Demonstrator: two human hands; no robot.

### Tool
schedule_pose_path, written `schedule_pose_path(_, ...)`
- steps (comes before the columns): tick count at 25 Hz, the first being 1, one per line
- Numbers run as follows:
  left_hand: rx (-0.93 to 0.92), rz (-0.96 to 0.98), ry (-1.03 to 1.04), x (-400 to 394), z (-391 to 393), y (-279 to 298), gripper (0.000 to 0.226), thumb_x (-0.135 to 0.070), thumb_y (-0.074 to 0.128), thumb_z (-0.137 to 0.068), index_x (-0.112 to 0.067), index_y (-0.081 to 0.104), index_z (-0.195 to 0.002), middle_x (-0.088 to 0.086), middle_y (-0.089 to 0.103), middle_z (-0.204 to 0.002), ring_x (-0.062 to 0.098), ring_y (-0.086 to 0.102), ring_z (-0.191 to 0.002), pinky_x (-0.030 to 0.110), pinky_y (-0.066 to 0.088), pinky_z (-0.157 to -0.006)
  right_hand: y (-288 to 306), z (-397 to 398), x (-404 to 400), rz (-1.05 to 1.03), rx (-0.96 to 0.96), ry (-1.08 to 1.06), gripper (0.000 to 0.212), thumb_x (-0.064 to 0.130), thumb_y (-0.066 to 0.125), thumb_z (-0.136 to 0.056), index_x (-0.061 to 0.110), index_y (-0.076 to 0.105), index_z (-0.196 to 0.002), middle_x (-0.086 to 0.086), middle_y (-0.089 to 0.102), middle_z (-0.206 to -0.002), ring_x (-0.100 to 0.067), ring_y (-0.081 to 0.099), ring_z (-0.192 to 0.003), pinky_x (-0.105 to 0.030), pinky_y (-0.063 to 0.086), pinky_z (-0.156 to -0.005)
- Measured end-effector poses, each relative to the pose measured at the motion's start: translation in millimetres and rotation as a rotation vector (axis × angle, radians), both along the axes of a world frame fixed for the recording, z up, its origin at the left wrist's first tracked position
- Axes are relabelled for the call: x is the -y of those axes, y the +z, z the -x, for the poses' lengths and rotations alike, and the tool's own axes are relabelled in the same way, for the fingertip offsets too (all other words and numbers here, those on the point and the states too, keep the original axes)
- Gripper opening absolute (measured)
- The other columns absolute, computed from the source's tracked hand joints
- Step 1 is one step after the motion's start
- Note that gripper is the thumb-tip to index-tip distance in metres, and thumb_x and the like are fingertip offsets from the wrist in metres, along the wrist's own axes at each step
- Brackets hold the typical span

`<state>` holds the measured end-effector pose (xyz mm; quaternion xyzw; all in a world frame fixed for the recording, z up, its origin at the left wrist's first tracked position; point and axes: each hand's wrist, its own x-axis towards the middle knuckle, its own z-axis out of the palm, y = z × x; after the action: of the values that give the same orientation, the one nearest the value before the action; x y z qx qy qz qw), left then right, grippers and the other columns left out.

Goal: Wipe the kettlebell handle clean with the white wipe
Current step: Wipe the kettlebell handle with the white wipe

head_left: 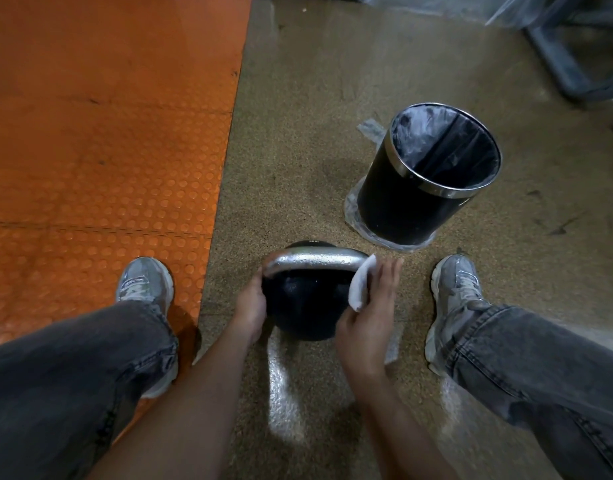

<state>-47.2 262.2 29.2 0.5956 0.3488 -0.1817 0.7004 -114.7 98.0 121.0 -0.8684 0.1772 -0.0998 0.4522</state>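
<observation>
Both hands are down on the kettlebell (306, 306), which sits on the speckled floor (298, 133) between my two grey sneakers, close in front of me. My left hand (251, 308) cups the left flank of the black ball, just under the left end of the handle, fingers curved against the iron; I can't see the fingertips, since they go round behind the ball. My right hand (369, 313) is on the opposite side, holding the white wipe (360, 287) flat between palm and metal, fingers mostly straight and pointing away from me, thumb lying low near the ball. The wipe is folded over the right bend of the kettlebell handle (315, 259), where the bar curves down toward the ball.

That handle is silver and wet-looking, with droplets along it. Its long axis runs left to right across my view, arching over the top of the ball, which stands upright.

Beyond my right hand, well apart from the kettlebell, stands a black bin (426, 174) with a chrome rim and a clear liner, tilted slightly in this wide lens. An orange studded mat (100, 133) covers the floor to my left, and my left sneaker (145, 282) rests on its edge.
</observation>
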Motion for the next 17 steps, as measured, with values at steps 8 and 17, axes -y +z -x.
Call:
schedule_pose_path(8,0.020,-0.021,-0.023,-0.6,0.8,-0.1,0.035,-0.052,0.045,-0.098,-0.028,0.070,-0.096,0.007,0.072,-0.108,0.026,0.062,-0.111,0.051,0.047,-0.101,-2.5,-10.8,5.4,0.223,0.033,0.023,0.088,-0.022,0.052,-0.083,0.018,0.034,-0.160,0.003,0.028,-0.168,-0.015,0.031,-0.152,-0.021,0.037,-0.115)
schedule_pose_path(17,0.017,-0.044,0.001,1.3,0.9,2.1,0.033,-0.042,0.043,-0.102,-0.024,0.068,-0.090,0.007,0.071,-0.104,0.025,0.063,-0.104,0.048,0.050,-0.098,-11.1,-2.8,1.3,0.226,0.062,-0.020,0.096,-0.028,0.052,-0.075,0.015,0.033,-0.158,0.006,0.029,-0.163,-0.014,0.028,-0.153,-0.039,0.043,-0.117)
